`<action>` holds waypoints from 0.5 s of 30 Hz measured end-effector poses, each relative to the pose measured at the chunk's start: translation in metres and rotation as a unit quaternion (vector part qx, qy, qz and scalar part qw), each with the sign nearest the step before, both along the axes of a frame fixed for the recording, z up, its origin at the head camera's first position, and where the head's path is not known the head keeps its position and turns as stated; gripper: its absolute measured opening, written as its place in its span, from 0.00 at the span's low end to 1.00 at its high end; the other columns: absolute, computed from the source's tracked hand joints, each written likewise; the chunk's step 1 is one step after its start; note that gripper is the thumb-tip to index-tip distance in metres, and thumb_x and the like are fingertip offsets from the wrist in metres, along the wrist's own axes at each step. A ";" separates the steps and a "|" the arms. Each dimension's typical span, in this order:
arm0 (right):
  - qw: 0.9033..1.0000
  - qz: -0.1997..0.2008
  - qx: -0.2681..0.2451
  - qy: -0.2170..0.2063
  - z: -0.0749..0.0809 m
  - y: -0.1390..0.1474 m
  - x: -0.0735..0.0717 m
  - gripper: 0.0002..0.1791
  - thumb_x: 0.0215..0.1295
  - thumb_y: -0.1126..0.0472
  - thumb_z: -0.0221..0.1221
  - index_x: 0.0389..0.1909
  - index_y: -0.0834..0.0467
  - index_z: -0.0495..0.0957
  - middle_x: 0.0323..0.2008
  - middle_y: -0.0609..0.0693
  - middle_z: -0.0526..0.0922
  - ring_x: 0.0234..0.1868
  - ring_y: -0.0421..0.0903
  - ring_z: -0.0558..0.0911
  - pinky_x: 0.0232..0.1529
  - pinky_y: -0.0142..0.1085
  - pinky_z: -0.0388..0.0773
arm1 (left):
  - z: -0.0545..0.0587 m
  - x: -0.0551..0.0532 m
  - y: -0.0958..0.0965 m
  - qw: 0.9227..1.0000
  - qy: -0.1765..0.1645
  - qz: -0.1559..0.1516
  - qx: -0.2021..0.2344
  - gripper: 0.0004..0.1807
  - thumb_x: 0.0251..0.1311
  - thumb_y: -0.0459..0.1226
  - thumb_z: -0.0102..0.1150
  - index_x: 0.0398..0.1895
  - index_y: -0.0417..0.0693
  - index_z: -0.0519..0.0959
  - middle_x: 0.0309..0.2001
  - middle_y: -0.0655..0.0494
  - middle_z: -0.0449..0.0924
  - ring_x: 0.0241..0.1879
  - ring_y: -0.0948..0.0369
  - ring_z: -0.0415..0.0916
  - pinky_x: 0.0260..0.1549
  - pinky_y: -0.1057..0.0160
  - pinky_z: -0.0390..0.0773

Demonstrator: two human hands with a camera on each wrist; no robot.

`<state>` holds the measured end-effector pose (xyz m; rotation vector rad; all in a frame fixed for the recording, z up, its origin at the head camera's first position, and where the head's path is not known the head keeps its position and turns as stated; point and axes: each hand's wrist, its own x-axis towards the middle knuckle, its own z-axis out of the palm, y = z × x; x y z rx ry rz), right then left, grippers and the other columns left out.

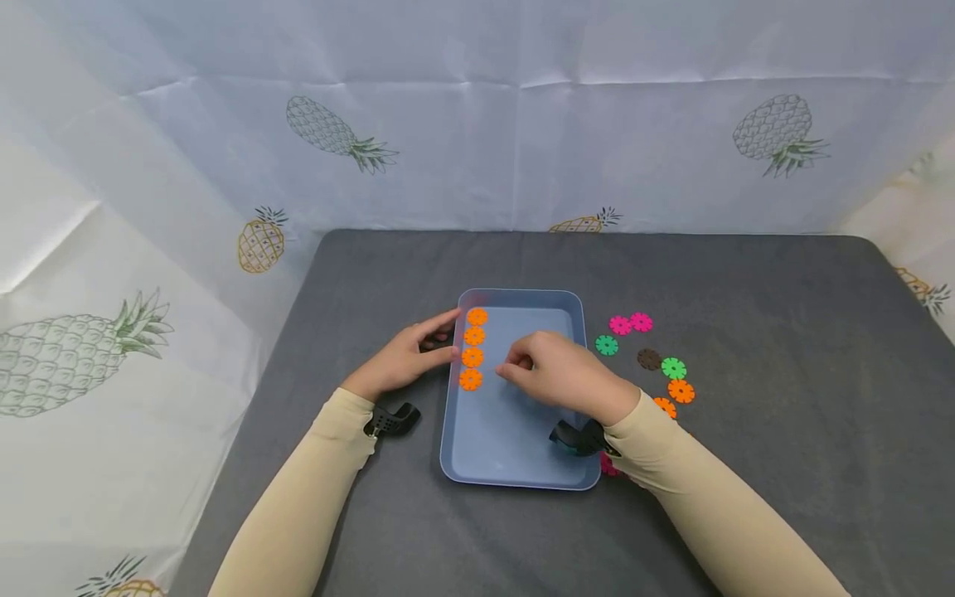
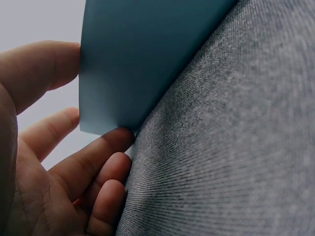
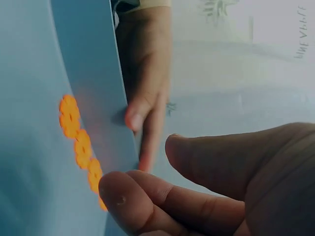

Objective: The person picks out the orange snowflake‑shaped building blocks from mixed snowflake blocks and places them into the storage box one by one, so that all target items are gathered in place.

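Neatly, four orange discs (image 1: 472, 361) line a blue tray (image 1: 515, 448), just left of my right grip (image 1: 555, 373).
My right thumb stands apart from its fingers, nothing visible between them; my left grip (image 1: 414, 355), loosely extended, touches the tray wall beyond the discs. Each disc looks light, thin and stiff, probably smooth plastic, best pinched by its notched edge, not its flat face.

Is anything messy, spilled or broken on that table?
Nothing looks broken or spilled. The four orange notched round discs line up neatly inside the blue rectangular tray. Only the loose pink, green, brown and orange discs look untidy, scattered on the grey fabric outside it.
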<state>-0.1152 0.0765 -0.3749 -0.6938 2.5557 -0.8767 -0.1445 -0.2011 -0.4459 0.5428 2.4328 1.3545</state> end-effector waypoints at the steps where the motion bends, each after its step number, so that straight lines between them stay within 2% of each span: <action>1: 1.000 -0.004 0.001 0.002 0.001 0.003 0.001 0.12 0.74 0.55 0.65 0.36 0.57 0.90 0.24 0.44 0.83 0.23 0.42 0.75 0.28 0.37 0.74 | 0.000 0.000 0.000 1.000 -0.001 0.002 -0.001 0.37 0.75 0.42 0.62 0.83 0.50 0.62 0.76 0.42 0.68 0.70 0.44 0.69 0.68 0.42 0.69; 9: 0.999 -0.028 0.012 0.037 0.011 0.024 0.010 0.11 0.75 0.54 0.64 0.36 0.55 0.89 0.24 0.43 0.82 0.23 0.41 0.75 0.28 0.38 0.74 | -0.002 0.002 -0.003 1.000 -0.002 0.016 -0.001 0.37 0.73 0.40 0.63 0.82 0.51 0.63 0.75 0.43 0.69 0.70 0.44 0.70 0.69 0.43 0.70; 15: 0.998 -0.048 0.011 0.048 0.014 0.048 0.016 0.10 0.75 0.55 0.64 0.40 0.56 0.90 0.31 0.44 0.87 0.27 0.40 0.78 0.32 0.38 0.77 | -0.003 0.000 -0.002 1.000 0.001 0.004 0.000 0.37 0.74 0.42 0.62 0.83 0.50 0.62 0.76 0.43 0.68 0.70 0.45 0.69 0.69 0.44 0.70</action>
